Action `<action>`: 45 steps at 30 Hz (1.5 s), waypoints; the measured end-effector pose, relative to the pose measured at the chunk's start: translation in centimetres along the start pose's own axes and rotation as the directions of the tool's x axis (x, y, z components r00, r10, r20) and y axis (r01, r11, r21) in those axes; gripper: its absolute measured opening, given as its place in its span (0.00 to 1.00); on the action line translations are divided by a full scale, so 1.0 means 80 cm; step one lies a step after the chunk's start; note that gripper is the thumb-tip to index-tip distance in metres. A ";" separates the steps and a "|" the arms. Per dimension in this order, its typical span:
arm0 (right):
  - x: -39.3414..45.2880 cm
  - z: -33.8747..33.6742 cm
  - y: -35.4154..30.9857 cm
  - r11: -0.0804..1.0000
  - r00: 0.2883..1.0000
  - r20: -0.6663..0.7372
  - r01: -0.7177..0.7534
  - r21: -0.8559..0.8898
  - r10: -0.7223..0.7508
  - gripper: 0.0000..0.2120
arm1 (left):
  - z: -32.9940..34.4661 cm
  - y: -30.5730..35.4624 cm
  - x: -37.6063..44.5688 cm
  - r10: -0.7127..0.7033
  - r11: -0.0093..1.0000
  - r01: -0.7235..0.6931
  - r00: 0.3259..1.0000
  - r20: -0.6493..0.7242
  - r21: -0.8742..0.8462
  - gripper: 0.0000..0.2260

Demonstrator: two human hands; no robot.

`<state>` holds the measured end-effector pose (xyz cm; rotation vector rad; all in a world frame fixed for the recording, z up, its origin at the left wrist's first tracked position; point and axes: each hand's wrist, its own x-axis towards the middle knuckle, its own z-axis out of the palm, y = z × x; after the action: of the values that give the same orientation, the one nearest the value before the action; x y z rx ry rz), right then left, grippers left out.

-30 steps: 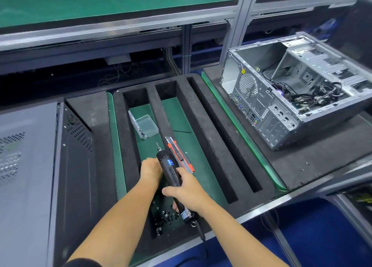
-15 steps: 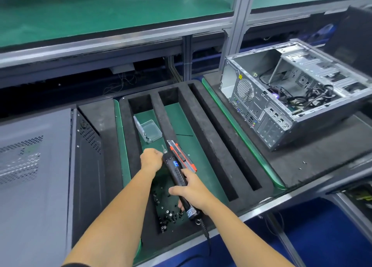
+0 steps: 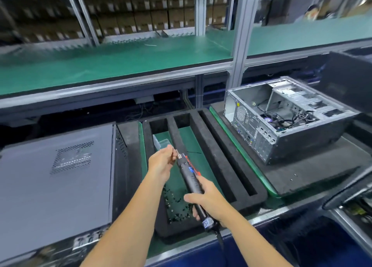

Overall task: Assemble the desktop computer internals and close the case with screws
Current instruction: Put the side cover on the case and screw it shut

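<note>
Your right hand (image 3: 209, 203) grips the electric screwdriver (image 3: 191, 183) at frame centre; your left hand (image 3: 162, 163) pinches at its bit, probably seating a screw.

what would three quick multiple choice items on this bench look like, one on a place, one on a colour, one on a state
1. Where do the loose screws lie?
A. in the foam tray's left slot
B. inside the open computer case
C. on the upper shelf

2. What colour is the mat on the upper shelf?
A. red
B. green
C. white

3. How does the computer case on the right stand?
A. closed with its panel on
C. wrapped in plastic
B. open, cables showing

Answers: 1 A, the dark screws sit in the slot near the left hand. 2 B, the shelf surface is green. 3 B, its side is off and cables show inside.
</note>
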<state>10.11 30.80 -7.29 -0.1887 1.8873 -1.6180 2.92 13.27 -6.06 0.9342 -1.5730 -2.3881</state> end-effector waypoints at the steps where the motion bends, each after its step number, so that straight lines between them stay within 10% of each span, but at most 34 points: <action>1: -0.012 0.002 -0.002 1.000 1.000 0.012 0.021 -0.001 -0.021 0.38 | -0.002 0.006 -0.011 0.006 1.000 -0.006 1.000 0.003 0.007 0.10; 5: -0.050 0.015 -0.015 0.997 0.998 0.050 0.044 -0.060 -0.041 0.39 | -0.011 0.027 -0.054 0.063 0.997 -0.064 0.998 0.029 0.033 0.12; 11: -0.101 0.035 -0.040 0.986 0.981 0.108 0.165 -0.027 -0.161 0.14 | -0.037 0.050 -0.115 0.104 0.994 -0.106 0.986 0.130 0.014 0.10; 29: -0.172 0.259 -0.078 0.927 0.937 0.128 0.343 -0.155 -0.325 0.18 | -0.258 0.138 -0.232 0.212 0.967 -0.178 0.959 0.189 -0.183 0.09; 45: -0.187 0.554 0.009 0.978 0.986 0.123 0.135 -0.161 -0.116 0.16 | -0.543 0.087 -0.254 0.051 0.998 -0.052 0.997 -0.050 -0.021 0.07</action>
<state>46.27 1.25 -4.22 -0.4701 1.9579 -1.4937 42.00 -15.24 -2.88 0.9291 -1.5313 -2.3247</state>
